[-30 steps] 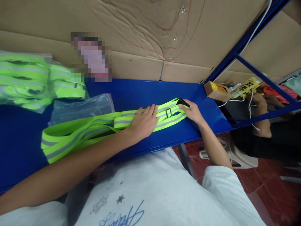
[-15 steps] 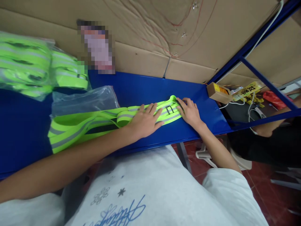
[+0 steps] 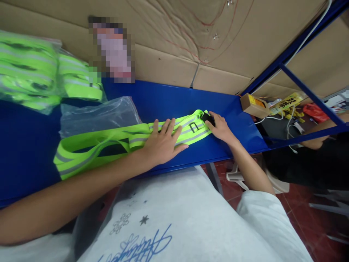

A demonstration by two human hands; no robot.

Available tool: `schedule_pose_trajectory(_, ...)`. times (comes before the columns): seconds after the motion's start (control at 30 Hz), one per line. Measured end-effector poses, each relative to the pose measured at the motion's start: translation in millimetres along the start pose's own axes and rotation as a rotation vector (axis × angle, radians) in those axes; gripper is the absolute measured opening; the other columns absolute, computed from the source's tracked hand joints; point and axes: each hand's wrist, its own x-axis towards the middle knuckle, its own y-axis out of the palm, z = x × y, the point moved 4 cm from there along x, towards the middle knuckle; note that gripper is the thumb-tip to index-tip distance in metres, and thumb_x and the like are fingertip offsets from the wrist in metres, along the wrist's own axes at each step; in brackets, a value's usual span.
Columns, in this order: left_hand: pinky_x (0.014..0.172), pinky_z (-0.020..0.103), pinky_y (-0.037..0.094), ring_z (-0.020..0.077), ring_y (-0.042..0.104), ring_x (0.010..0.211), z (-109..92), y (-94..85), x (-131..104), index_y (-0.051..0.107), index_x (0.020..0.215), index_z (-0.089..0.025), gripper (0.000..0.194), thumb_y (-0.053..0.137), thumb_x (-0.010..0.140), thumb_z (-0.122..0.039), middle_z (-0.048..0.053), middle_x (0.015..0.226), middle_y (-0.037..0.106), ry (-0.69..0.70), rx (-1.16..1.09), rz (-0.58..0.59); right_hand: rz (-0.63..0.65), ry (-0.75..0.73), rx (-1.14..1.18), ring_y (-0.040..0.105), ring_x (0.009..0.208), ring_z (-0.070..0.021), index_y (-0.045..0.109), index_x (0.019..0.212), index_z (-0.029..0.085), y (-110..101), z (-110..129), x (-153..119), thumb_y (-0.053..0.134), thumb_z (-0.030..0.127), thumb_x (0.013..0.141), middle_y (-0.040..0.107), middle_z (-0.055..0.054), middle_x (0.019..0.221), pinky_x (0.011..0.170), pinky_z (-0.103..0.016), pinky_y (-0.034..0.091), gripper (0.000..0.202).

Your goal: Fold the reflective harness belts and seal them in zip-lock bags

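A neon-green reflective strap point(image 3: 89, 165) with grey stripes lies folded in layers along the blue table, its left end spread in loose loops. My left hand point(image 3: 162, 143) rests flat on the middle of the strap, fingers spread. At the strap's right end, my right hand point(image 3: 220, 127) has its thumb and fingers closed around a black piece point(image 3: 207, 118), probably a buckle or clip. Between the hands, a black rectangular slider point(image 3: 193, 127) sits on the layered strap.
Bagged green straps point(image 3: 27, 69) lie at the left of the blue table point(image 3: 169, 98), beside a clear plastic bag point(image 3: 100, 116). A small cardboard box point(image 3: 255, 105) stands by the blue frame at right. Another person's arm point(image 3: 319, 134) shows beyond it.
My left hand has slid slightly left along the strap, fingers still spread. More of the black piece shows at my right hand, whose fingers have drawn together on it.
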Motion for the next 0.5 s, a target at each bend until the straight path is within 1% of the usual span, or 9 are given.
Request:
schedule_pose_trajectory(0.07,0.124,0.071,0.018,0.0437,0.027,0.157,-0.5,-1.4,-1.2,0.037,0.16,-0.012,0.079,0.029,0.103,-0.066,0.027,0.168,0.026,0.008,0.008,-0.003,0.025,0.022,0.072,0.061,0.121,-0.0337,0.054,0.146,0.014,2.1,-5.3,11.6,0.069,0.054,0.086,0.064,-0.02,0.136,0.103,-0.052,0.051,0.074)
schedule_pose_trajectory(0.1,0.124,0.071,0.019,0.0439,0.027,0.157,-0.3,-2.2,-1.6,0.037,0.161,-0.012,0.079,0.029,0.103,-0.066,0.027,0.168,0.026,0.009,0.01,-0.006,0.043,0.025,0.107,0.066,0.113,-0.0307,0.057,0.142,0.012,2.7,-6.3,16.9,0.072,0.051,0.083,0.068,-0.018,0.128,0.097,-0.047,0.055,0.072)
schedule_pose_trajectory(0.17,0.124,0.07,0.02,0.0444,0.028,0.156,0.6,-3.8,-1.0,0.036,0.161,-0.012,0.08,0.029,0.103,-0.067,0.026,0.169,0.024,0.01,0.001,0.001,0.067,0.02,0.154,0.07,0.099,-0.0258,0.063,0.133,0.013,1.1,-5.4,25.7,0.072,0.044,0.084,0.074,-0.013,0.114,0.088,-0.041,0.058,0.059)
schedule_pose_trajectory(0.2,0.124,0.07,0.022,0.0442,0.028,0.156,1.2,-4.4,0.3,0.035,0.161,-0.012,0.081,0.029,0.103,-0.067,0.025,0.17,0.022,0.012,-0.012,0.014,0.063,0.016,0.162,0.071,0.096,-0.025,0.065,0.129,0.013,-1.4,-3.6,28.7,0.07,0.041,0.085,0.075,-0.012,0.111,0.086,-0.04,0.059,0.052)
schedule_pose_trajectory(0.23,0.125,0.068,0.023,0.0431,0.028,0.157,1.5,-4.9,2.3,0.034,0.162,-0.011,0.081,0.03,0.103,-0.067,0.023,0.171,0.02,0.02,-0.029,0.033,0.043,0.014,0.155,0.071,0.095,-0.0257,0.066,0.128,0.013,-4.7,-1.0,30.8,0.067,0.037,0.086,0.075,-0.012,0.11,0.087,-0.041,0.058,0.049)
schedule_pose_trajectory(0.3,0.127,0.063,0.024,0.0392,0.027,0.158,1.3,-5.7,8.3,0.03,0.163,-0.01,0.08,0.032,0.104,-0.065,0.02,0.172,0.019,0.044,-0.06,0.075,-0.031,0.009,0.113,0.069,0.102,-0.0305,0.065,0.133,0.012,-11.6,6.5,31.6,0.065,0.032,0.086,0.074,-0.015,0.116,0.094,-0.048,0.056,0.051)
schedule_pose_trajectory(0.4,0.129,0.057,0.023,0.0346,0.025,0.159,-0.6,-6.6,18.8,0.026,0.164,-0.008,0.078,0.033,0.105,-0.06,0.019,0.171,0.022,0.054,-0.069,0.105,-0.161,-0.03,0.009,0.058,0.119,-0.0394,0.058,0.145,0.013,-15.2,24.9,25.1,0.059,0.026,0.089,0.067,-0.019,0.129,0.105,-0.059,0.046,0.058)
schedule_pose_trajectory(0.43,0.129,0.057,0.022,0.0345,0.025,0.159,-1.6,-6.5,21.7,0.026,0.164,-0.007,0.078,0.032,0.106,-0.059,0.019,0.171,0.022,0.047,-0.064,0.106,-0.188,-0.068,-0.063,0.054,0.122,-0.0407,0.056,0.148,0.014,-13.6,32.7,21.6,0.054,0.025,0.092,0.065,-0.02,0.13,0.105,-0.06,0.045,0.057)
schedule_pose_trajectory(0.5,0.129,0.058,0.022,0.0348,0.025,0.159,-3.8,-6.0,24.8,0.026,0.164,-0.007,0.078,0.032,0.106,-0.059,0.02,0.171,0.021,0.033,-0.059,0.097,-0.193,-0.165,-0.236,0.051,0.121,-0.0404,0.053,0.152,0.014,-7.0,47.8,14.1,0.041,0.021,0.098,0.065,-0.021,0.125,0.102,-0.058,0.046,0.055)
